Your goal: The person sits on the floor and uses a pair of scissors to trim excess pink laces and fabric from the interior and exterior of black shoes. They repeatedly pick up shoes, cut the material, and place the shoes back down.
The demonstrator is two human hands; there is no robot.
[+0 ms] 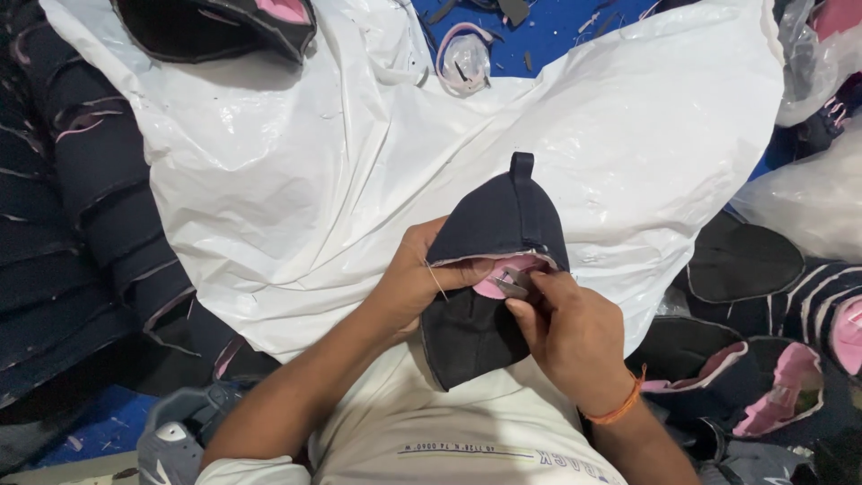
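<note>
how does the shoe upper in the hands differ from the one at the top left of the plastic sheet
The held shoe upper is gripped by the left hand, while the right hand works small metal snips at its pink lining; the top-left shoe upper lies untouched. The held one shows whole, heel loop pointing away; the other is cut off by the frame edge. The held one sits over the lap, the other on the white plastic sheet. Both are dark navy with pink lining.

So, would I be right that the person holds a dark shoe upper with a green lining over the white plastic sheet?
Not quite: the lining is pink, not green, as the head view shows. The rest holds: both hands grip the dark shoe upper over the white plastic sheet.
</note>
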